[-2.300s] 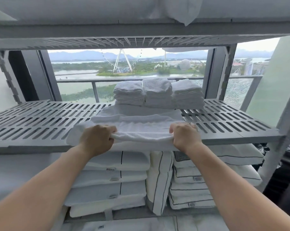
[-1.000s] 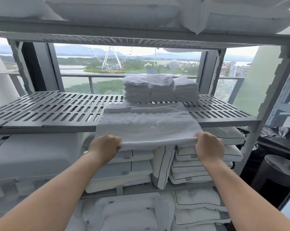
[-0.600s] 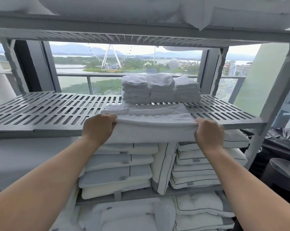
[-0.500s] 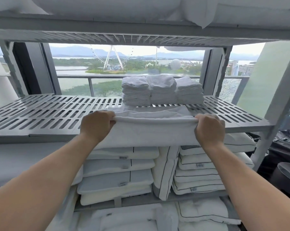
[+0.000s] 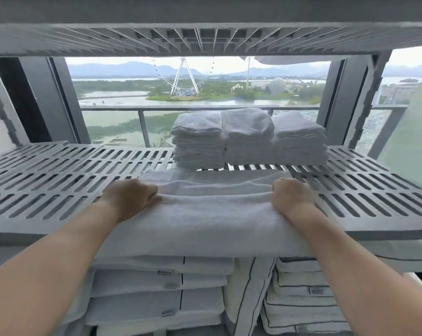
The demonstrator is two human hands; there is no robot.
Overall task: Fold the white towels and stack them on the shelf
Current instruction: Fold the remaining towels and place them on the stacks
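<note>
A white towel [image 5: 212, 214] lies across the front of the grey slatted shelf [image 5: 47, 190], its near part hanging over the front edge. My left hand [image 5: 132, 197] grips the folded-over edge at its left end. My right hand [image 5: 292, 195] grips the same edge at the right end. Both hands rest on the shelf, fingers curled around the cloth. Behind the towel, three stacks of folded white towels [image 5: 247, 138] stand side by side at the back of the shelf.
Another slatted shelf [image 5: 205, 40] hangs close overhead. Below, stacked white pillows [image 5: 161, 287] and folded bedding [image 5: 302, 301] fill the lower shelf. A window with a railing [image 5: 142, 122] lies behind. Bare slats stretch to the left and right of the towel.
My hands lifted the towel's near edge from over the shelf front and carried it away from me onto the shelf, doubling the towel over. The camera moved closer.
</note>
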